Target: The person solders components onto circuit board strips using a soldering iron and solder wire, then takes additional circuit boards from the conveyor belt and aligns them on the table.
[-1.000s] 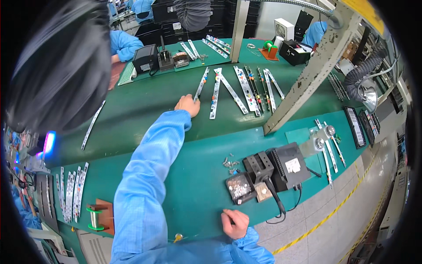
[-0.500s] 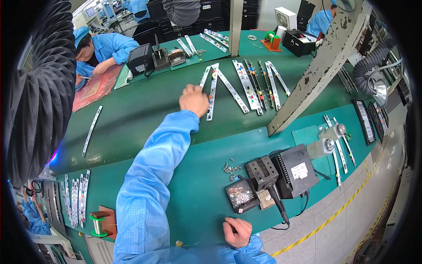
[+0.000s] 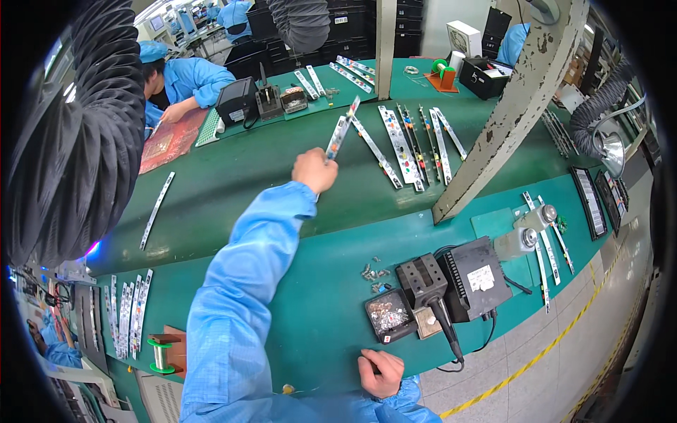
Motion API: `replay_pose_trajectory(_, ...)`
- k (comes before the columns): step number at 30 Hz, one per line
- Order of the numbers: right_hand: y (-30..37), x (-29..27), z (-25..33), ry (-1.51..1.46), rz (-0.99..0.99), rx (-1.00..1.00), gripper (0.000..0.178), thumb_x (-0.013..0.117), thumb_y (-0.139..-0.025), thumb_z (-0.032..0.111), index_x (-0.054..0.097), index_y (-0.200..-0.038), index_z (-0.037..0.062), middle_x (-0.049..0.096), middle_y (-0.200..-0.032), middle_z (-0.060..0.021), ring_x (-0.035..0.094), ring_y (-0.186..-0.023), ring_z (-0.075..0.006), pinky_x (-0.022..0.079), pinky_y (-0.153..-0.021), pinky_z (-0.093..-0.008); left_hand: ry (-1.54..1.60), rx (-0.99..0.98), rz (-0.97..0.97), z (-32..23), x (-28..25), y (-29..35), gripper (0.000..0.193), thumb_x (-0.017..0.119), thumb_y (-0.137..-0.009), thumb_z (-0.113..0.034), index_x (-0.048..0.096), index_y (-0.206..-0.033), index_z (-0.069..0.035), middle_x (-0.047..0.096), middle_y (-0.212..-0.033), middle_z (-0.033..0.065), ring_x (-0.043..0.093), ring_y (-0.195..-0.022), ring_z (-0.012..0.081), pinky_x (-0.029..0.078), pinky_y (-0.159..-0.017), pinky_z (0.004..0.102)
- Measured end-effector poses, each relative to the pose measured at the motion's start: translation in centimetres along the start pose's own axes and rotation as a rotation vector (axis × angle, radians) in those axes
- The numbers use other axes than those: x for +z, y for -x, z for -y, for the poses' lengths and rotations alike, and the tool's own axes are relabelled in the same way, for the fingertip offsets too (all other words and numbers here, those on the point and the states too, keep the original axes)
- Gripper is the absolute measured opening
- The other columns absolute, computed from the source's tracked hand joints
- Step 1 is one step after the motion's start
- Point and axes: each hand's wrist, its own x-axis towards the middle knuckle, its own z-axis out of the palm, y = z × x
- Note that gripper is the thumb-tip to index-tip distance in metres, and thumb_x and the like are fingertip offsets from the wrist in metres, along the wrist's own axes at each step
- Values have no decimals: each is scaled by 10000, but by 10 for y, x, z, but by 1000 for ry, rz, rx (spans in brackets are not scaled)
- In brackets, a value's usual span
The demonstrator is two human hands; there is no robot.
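My left hand [image 3: 315, 170] reaches far out over the green bench, its fingers closed on a narrow white circuit board strip [image 3: 340, 134] with small coloured parts. The strip slants up and away from the hand; its near end is partly covered by my fingers. Just right of it lies another white strip [image 3: 377, 154]. Further right several more strips [image 3: 400, 144] lie side by side, some showing dark edges. My right hand [image 3: 381, 374] rests at the bench's near edge, fingers curled in with nothing seen in them. Nearest to it is a black tray [image 3: 390, 315] of small metal parts.
A soldering iron [image 3: 446, 328] sits in its stand beside a black station [image 3: 476, 276]. A metal post [image 3: 511, 113] rises from the bench. Two bottles [image 3: 516, 243], a solder spool [image 3: 162, 356] and more strips [image 3: 127, 314] stand around. A co-worker [image 3: 187, 81] sits at far left.
The strip by my left hand has swung to a steeper slant and shifted, with the hand slightly lower in the picture. The whole view has moved a little. My right hand stays put.
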Motion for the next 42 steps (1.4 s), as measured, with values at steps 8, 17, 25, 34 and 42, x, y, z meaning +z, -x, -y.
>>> replay_pose_trajectory(8, 5, 6, 1, 20, 29, -57, 143, 675, -704, -40, 661, -844, -10, 588, -602, -99, 551, -466, -230, 436, -449, -311, 167, 206, 219, 32, -229, 96, 187, 650, -778, -160, 685, -844, 11, 633, -657, 101, 624, -600, 155, 487, -545, 318)
replay_pose_trajectory(17, -39, 13, 86, -740, -295, -122, 349, 631, -896, 199, 594, -1166, -19, 658, -1018, -167, 642, -838, -248, 524, -693, -350, 564, 445, 379, 25, -305, 272, 117, 630, -701, -58, 687, -796, -19, 654, -713, 122, 634, -637, 277, 510, -582, 367)
replay_pose_trajectory(25, -31, 3, 64, -583, -122, -194, 373, 580, -889, 1, 486, -1244, -63, 625, -943, -211, 595, -747, -251, 510, -673, -316, 441, 286, 180, 55, -309, 334, 101, 688, -739, -61, 691, -831, -21, 644, -730, 60, 604, -596, 196, 476, -510, 311)
replay_pose_trajectory(34, -25, 28, 88, -320, -321, -617, 229, 594, -835, -82, 527, -1054, -90, 608, -883, -227, 602, -756, -289, 524, -685, -357, 660, -136, -345, 42, -254, 362, 609, 678, -832, -97, 409, -1373, -17, 484, -1316, 159, 565, -1107, 263, 470, -928, 365)
replay_pose_trajectory(42, 24, 51, 45, -197, 43, -737, 384, 668, -784, -85, 516, -1119, 28, 607, -1105, -240, 650, -833, -319, 555, -735, -384, 1799, -532, 132, 10, -208, 352, 353, 523, -985, -199, 508, -1284, -11, 634, -1089, 121, 636, -967, 199, 532, -821, 346)
